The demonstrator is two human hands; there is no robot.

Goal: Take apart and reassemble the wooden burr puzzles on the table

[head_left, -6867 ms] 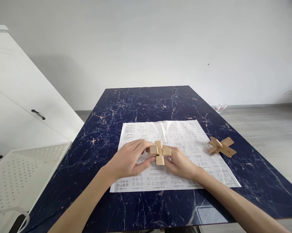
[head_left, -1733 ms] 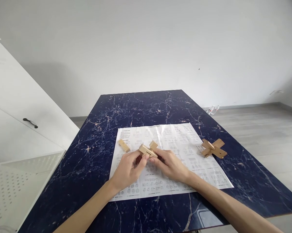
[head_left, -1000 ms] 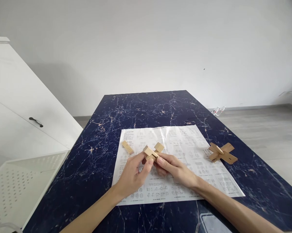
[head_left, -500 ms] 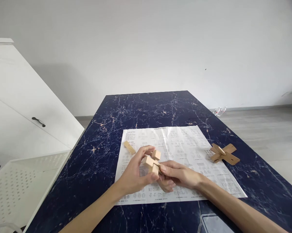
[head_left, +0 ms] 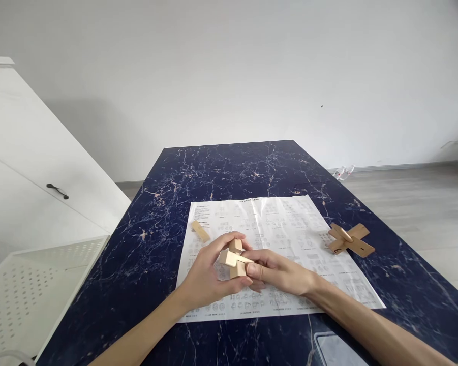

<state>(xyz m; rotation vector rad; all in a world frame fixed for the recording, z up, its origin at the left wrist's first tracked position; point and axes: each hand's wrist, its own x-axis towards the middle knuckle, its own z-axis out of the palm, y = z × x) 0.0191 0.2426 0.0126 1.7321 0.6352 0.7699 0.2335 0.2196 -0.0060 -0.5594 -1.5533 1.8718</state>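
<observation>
White cabinet with black handle

The pale wooden interlocking puzzle, its square-ended blocks crossed, sits tilted between the left hand and right hand. A loose wooden block lies slantwise on the printed sheet.

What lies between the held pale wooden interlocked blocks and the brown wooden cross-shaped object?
The right grip, then printed white paper, in the head view.

A pale gray wall meets gray wood-look flooring at a baseboard; 1 black handle marks the white cabinet left of a navy marble-patterned table.
</observation>
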